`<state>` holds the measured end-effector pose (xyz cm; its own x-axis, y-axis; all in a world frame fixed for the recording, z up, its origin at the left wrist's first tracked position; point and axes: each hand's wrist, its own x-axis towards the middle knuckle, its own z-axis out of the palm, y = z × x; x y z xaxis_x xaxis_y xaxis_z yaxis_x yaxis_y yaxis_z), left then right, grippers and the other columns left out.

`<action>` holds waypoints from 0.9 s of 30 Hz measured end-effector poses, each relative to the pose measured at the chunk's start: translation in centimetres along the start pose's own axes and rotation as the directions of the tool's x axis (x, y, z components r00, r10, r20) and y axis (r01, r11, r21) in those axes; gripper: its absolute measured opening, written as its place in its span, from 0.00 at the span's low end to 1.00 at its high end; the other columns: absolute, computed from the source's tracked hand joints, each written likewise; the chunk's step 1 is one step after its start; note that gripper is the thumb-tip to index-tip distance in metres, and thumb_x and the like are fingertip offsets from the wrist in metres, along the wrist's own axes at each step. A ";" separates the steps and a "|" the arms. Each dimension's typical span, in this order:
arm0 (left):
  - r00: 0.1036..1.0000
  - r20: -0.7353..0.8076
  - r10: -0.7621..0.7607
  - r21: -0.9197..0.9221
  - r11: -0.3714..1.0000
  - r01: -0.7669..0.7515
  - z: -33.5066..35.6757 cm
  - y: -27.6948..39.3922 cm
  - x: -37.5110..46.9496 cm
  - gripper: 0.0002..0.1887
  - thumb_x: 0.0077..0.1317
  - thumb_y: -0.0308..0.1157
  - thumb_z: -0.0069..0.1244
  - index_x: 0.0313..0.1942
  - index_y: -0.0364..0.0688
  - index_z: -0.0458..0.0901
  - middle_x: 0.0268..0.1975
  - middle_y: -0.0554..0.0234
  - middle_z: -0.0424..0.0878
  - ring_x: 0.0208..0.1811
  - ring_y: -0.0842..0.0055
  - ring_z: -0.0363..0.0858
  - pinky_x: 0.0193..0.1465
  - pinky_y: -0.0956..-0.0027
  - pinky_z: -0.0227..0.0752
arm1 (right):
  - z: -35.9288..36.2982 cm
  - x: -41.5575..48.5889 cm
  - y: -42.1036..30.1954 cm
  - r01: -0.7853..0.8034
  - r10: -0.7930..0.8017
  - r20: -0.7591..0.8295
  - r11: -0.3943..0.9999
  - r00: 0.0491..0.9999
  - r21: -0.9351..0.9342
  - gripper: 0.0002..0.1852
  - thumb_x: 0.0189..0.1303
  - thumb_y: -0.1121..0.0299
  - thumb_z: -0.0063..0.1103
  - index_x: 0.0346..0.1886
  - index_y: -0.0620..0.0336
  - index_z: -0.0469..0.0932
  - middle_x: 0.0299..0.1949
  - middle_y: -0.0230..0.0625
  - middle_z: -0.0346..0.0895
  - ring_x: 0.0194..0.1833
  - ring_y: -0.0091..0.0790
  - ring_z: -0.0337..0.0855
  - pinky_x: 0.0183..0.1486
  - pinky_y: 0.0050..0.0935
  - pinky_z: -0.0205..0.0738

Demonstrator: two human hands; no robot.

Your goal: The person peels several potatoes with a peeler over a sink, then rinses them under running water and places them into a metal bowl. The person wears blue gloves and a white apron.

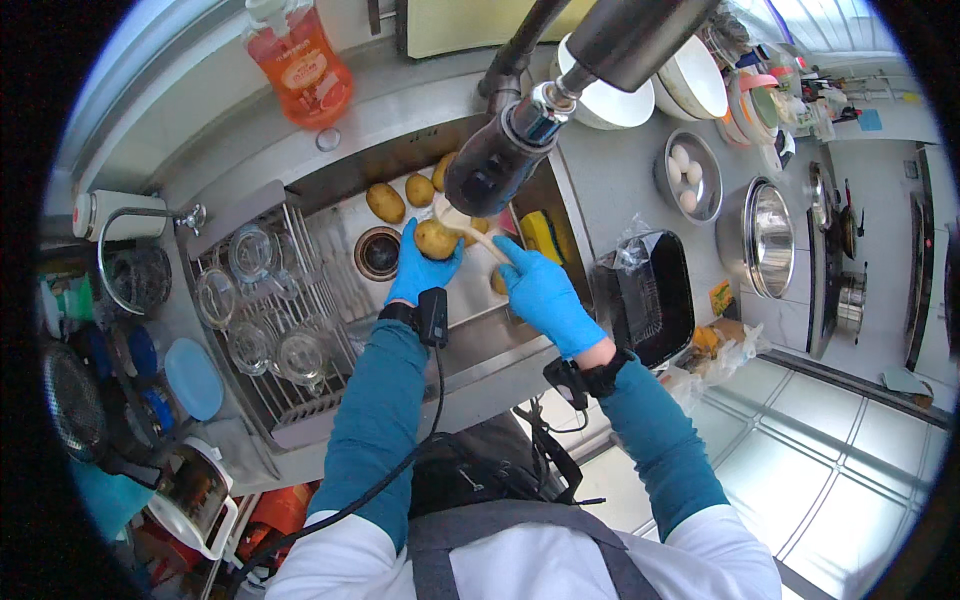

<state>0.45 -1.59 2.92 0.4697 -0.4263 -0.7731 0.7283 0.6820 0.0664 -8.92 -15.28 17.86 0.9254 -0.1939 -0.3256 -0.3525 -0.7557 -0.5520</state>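
My left hand, in a blue glove, cups a potato above the stainless steel sink. My right hand, gloved the same way, grips the pale handle of what looks like a scrubbing brush. The brush's head reaches the upper right of that potato, partly hidden beneath the black faucet. Other potatoes lie in the sink: one above the drain, another to its right, and several partly covered by the faucet or my right hand.
A wire rack with glass jars fills the sink's left side. A yellow sponge rests at its right wall. Along the right counter are a black bin, a metal bowl of eggs and steel basins. An orange soap bottle stands behind.
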 end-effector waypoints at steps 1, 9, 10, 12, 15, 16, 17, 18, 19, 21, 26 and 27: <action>1.000 0.020 -0.012 -0.058 0.998 0.013 0.0 0.2 0.0 0.22 0.62 0.50 0.45 0.51 0.48 0.70 0.49 0.62 0.75 0.50 0.67 0.73 0.46 0.60 0.73 | 0.0 0.0 -0.1 -0.034 0.035 -0.005 0.999 0.999 0.009 0.21 0.59 0.66 0.51 0.58 0.53 0.70 0.38 0.54 0.75 0.39 0.54 0.76 0.42 0.43 0.70; 0.995 0.095 -0.036 -0.107 0.993 0.047 -0.8 -0.5 1.1 0.22 0.64 0.47 0.44 0.55 0.48 0.68 0.57 0.61 0.70 0.54 0.65 0.71 0.53 0.54 0.69 | 0.0 -0.2 -1.0 -0.043 0.038 -0.049 0.993 0.998 -0.108 0.23 0.58 0.66 0.51 0.59 0.52 0.69 0.36 0.51 0.74 0.36 0.55 0.76 0.40 0.45 0.71; 0.990 0.130 0.052 0.061 0.996 -0.060 -1.1 -0.5 1.1 0.22 0.65 0.46 0.44 0.56 0.47 0.65 0.58 0.61 0.68 0.55 0.66 0.70 0.54 0.54 0.68 | 0.0 -0.3 -1.1 -0.023 0.016 -0.055 0.991 0.998 -0.133 0.23 0.58 0.65 0.51 0.59 0.52 0.69 0.36 0.51 0.73 0.35 0.55 0.76 0.39 0.45 0.71; 0.944 0.250 0.214 0.280 0.918 -0.282 -1.4 -0.3 1.0 0.25 0.65 0.41 0.45 0.59 0.44 0.60 0.59 0.59 0.66 0.56 0.67 0.69 0.56 0.55 0.68 | 0.2 -0.6 -1.3 0.012 -0.017 -0.030 0.984 0.999 -0.180 0.23 0.59 0.65 0.51 0.59 0.50 0.68 0.35 0.50 0.73 0.34 0.54 0.76 0.38 0.44 0.71; 0.961 0.244 0.133 0.180 0.967 -0.180 -1.5 -0.1 0.7 0.31 0.62 0.29 0.50 0.62 0.43 0.52 0.60 0.55 0.62 0.55 0.70 0.69 0.57 0.60 0.70 | 0.6 -0.8 -1.3 0.018 -0.020 -0.011 0.977 1.000 -0.213 0.23 0.58 0.64 0.51 0.60 0.49 0.68 0.34 0.49 0.72 0.34 0.52 0.77 0.36 0.44 0.72; 0.959 0.228 0.170 0.333 0.912 -0.240 -1.4 -0.1 0.7 0.31 0.62 0.29 0.50 0.62 0.43 0.52 0.61 0.56 0.62 0.55 0.70 0.69 0.58 0.61 0.69 | 0.7 -0.7 -1.2 -0.003 -0.008 -0.053 0.978 0.999 -0.208 0.23 0.58 0.64 0.51 0.60 0.49 0.68 0.34 0.49 0.72 0.34 0.51 0.77 0.35 0.44 0.72; 0.961 0.198 0.192 0.413 0.873 -0.259 -1.4 -0.2 0.6 0.26 0.64 0.36 0.47 0.60 0.45 0.57 0.60 0.57 0.65 0.56 0.68 0.68 0.57 0.58 0.68 | 0.8 -0.5 -1.1 0.005 -0.039 -0.173 0.981 0.984 -0.194 0.23 0.58 0.64 0.51 0.60 0.49 0.68 0.34 0.49 0.72 0.33 0.50 0.77 0.35 0.44 0.72; 0.946 0.226 0.233 0.439 0.843 -0.312 -1.3 -0.2 0.7 0.24 0.65 0.43 0.45 0.58 0.47 0.63 0.59 0.59 0.67 0.57 0.66 0.67 0.56 0.55 0.67 | 1.0 -0.5 -1.0 0.012 -0.028 -0.072 0.977 0.997 -0.215 0.23 0.59 0.64 0.50 0.60 0.49 0.67 0.34 0.50 0.72 0.33 0.52 0.77 0.33 0.45 0.72; 0.935 0.248 0.254 0.367 0.869 -0.333 -1.4 -0.3 0.7 0.23 0.66 0.51 0.42 0.55 0.49 0.68 0.58 0.60 0.69 0.58 0.64 0.67 0.55 0.52 0.65 | 1.1 -0.4 -0.9 0.045 -0.058 -0.049 0.972 0.997 -0.230 0.23 0.59 0.65 0.49 0.60 0.50 0.67 0.34 0.51 0.72 0.32 0.53 0.77 0.32 0.46 0.72; 0.969 0.205 0.136 0.046 0.988 -0.148 -1.5 -0.1 1.1 0.22 0.65 0.51 0.43 0.54 0.48 0.69 0.56 0.61 0.70 0.56 0.64 0.68 0.54 0.52 0.66 | 1.2 -0.2 -0.7 0.083 -0.091 -0.020 0.965 0.996 -0.248 0.23 0.59 0.65 0.48 0.60 0.50 0.66 0.34 0.51 0.72 0.31 0.54 0.77 0.31 0.46 0.72; 0.944 0.188 0.271 0.332 0.887 -0.321 -2.7 0.2 1.7 0.25 0.66 0.48 0.43 0.58 0.43 0.65 0.54 0.58 0.71 0.58 0.65 0.68 0.57 0.60 0.67 | 0.9 -0.4 -0.9 0.040 -0.060 -0.105 0.981 0.993 -0.190 0.24 0.58 0.65 0.51 0.60 0.51 0.67 0.34 0.49 0.72 0.33 0.51 0.76 0.36 0.44 0.72; 0.957 0.130 0.259 0.399 0.870 -0.290 -2.8 0.2 1.7 0.26 0.66 0.49 0.43 0.58 0.43 0.65 0.54 0.58 0.71 0.58 0.65 0.68 0.58 0.60 0.67 | 0.9 -0.5 -1.0 0.014 -0.018 -0.016 0.977 1.000 -0.213 0.24 0.58 0.66 0.51 0.60 0.51 0.67 0.34 0.49 0.72 0.33 0.51 0.76 0.36 0.44 0.71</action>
<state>0.03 -0.50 -0.19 0.7030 -0.3088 -0.6407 0.6968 0.4796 0.5334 -9.16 -13.86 17.91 0.9337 -0.1905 -0.3032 -0.3018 -0.8744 -0.3799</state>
